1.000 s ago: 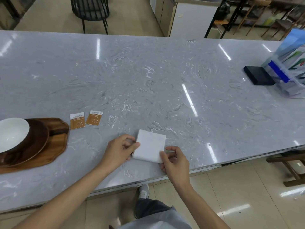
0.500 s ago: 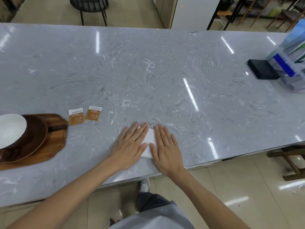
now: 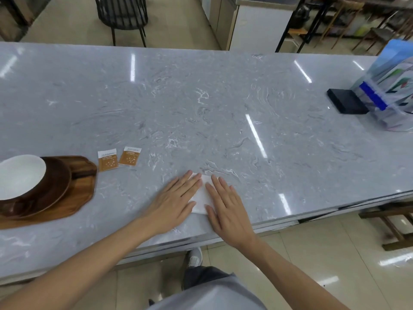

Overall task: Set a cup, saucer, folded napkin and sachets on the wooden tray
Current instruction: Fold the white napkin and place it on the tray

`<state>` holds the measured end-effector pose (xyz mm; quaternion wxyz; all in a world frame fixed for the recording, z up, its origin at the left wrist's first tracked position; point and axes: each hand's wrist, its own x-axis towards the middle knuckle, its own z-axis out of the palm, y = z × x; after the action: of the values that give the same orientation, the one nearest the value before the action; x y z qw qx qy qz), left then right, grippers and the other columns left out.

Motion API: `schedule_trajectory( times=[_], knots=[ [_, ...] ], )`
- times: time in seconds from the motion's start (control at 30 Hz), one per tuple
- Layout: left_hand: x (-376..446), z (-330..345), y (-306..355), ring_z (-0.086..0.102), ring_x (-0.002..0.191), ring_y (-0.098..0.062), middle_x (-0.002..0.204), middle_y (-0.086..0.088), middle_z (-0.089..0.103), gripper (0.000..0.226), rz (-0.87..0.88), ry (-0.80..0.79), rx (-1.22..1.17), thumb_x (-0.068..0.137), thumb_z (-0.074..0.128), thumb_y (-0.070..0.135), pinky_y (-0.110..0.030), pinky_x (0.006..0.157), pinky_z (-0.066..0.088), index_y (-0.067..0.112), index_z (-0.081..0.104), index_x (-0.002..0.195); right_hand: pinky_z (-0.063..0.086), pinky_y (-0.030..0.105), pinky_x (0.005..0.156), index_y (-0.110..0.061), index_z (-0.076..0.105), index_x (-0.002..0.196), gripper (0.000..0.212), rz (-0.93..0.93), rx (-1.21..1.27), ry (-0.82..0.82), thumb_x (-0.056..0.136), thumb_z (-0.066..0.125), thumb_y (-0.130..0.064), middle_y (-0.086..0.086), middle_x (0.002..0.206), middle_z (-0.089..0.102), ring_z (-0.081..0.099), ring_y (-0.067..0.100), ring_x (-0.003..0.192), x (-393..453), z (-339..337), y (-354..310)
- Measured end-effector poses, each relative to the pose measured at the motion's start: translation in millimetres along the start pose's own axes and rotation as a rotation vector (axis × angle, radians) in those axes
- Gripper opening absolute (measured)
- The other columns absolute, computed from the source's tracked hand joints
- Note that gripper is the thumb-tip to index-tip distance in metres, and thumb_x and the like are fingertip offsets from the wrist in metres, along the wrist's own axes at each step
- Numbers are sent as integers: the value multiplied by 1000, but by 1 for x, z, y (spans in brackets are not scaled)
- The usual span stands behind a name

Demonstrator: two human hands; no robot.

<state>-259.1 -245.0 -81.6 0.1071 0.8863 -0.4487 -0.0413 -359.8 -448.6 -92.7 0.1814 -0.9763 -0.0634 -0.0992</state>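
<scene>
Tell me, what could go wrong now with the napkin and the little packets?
The napkin lies close to the counter's near edge under the flat left hand and right hand, so it might slide off. The two sachets sit loose beside the wooden tray, so a reaching arm might knock them. The white cup looks tilted and might tip.

Both hands, left hand (image 3: 173, 203) and right hand (image 3: 225, 206), went from pinching the napkin (image 3: 202, 198) edges to pressing it flat beneath their palms.
</scene>
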Motion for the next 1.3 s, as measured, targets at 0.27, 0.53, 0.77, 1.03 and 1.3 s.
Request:
schedule_trajectory(
  times=[0.27, 0.53, 0.77, 1.03, 1.3],
  knots=[
    [-26, -1, 5, -20, 155, -13, 169, 6, -13, 96, 66, -119, 70, 86, 29, 85, -39, 126, -3, 31, 3, 162, 12, 43, 129, -23, 16, 165, 78, -104, -40, -158, 103, 41, -63, -3, 173, 14, 6, 13, 160, -33, -7, 1],
    [-57, 4, 22, -14, 155, -14, 169, 6, -7, 79, 48, -141, 80, 96, 27, 67, -45, 128, 2, 29, 4, 161, 32, 49, 122, -21, 40, 156, 69, -126, -15, -110, 102, 45, -63, -1, 164, 39, 38, 18, 150, -54, -4, -5],
    [-53, -5, 16, 3, 156, -17, 169, 4, 11, 70, 94, -140, 50, 101, 34, 60, -41, 127, 15, 24, 22, 160, 40, 45, 119, -23, 57, 146, 51, -116, 49, -114, 98, 67, -37, 0, 157, 50, 37, 26, 150, -48, -16, 5],
    [-56, -9, 17, 40, 146, -20, 154, 0, 49, 53, 159, 51, -128, 94, 65, 38, -41, 120, 36, 19, 57, 143, 61, 33, 89, -25, 65, 132, 30, -53, 198, -25, 102, 62, -28, -7, 140, 65, 48, 10, 143, -49, -28, 0],
    [-47, -16, 17, 69, 95, -4, 103, 17, 73, 23, -129, 169, -720, 93, 72, 21, -21, 81, 54, 29, 74, 114, 58, 36, 85, -26, 66, 130, 33, 88, 362, -126, 103, 56, -42, -11, 123, 69, 66, 10, 101, -33, -36, 3]
  ],
)
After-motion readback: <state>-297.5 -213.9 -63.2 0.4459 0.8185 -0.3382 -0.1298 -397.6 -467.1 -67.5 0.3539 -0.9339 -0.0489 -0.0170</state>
